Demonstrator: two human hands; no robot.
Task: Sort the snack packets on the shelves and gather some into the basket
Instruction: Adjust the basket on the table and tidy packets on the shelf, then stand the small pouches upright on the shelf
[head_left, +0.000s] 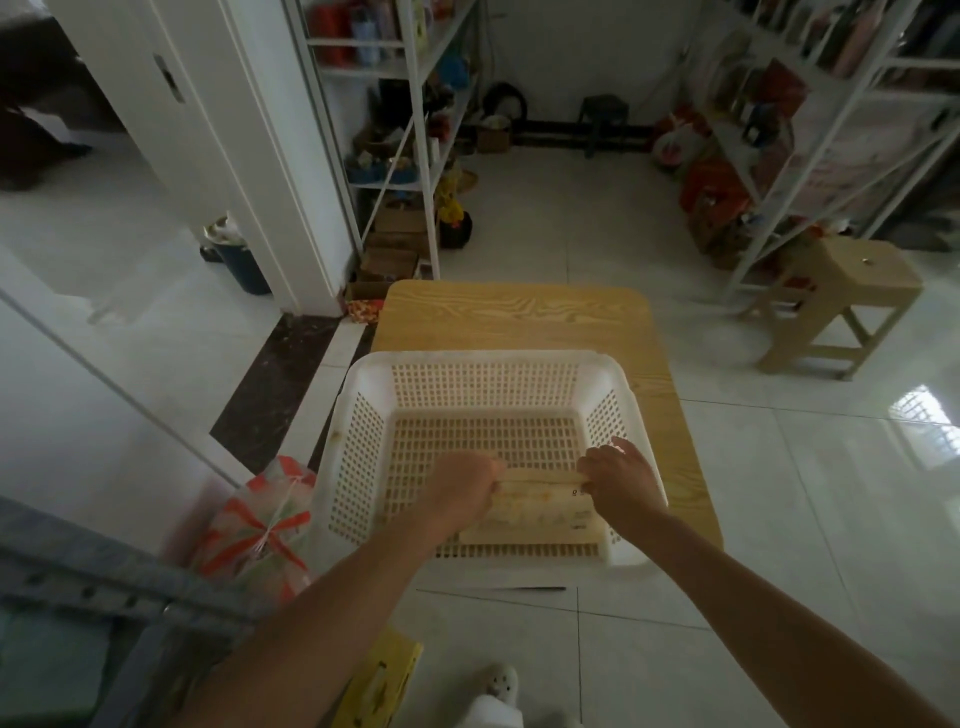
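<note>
Small wooden table (519, 312), pale grain top, was noted standing on a glossy white tiled floor (779, 519). One white perforated basket (363, 395) was set on the near half of the top. Pale snack packets (540, 514) were laid flat on the basket's bottom, against its near wall.

On the floor were recorded:
- a wooden stool (841, 291) right of the table, well apart;
- a blue bucket (244, 265) by the door frame at left;
- a red-and-white plastic bag (260, 525) near the table's near left corner;
- cardboard boxes (389, 260) piled at the foot of the left shelf rack (421, 156).

A right shelf rack (831, 130) was also stood on the tiles. Goods on both racks were too blurred to be named.
</note>
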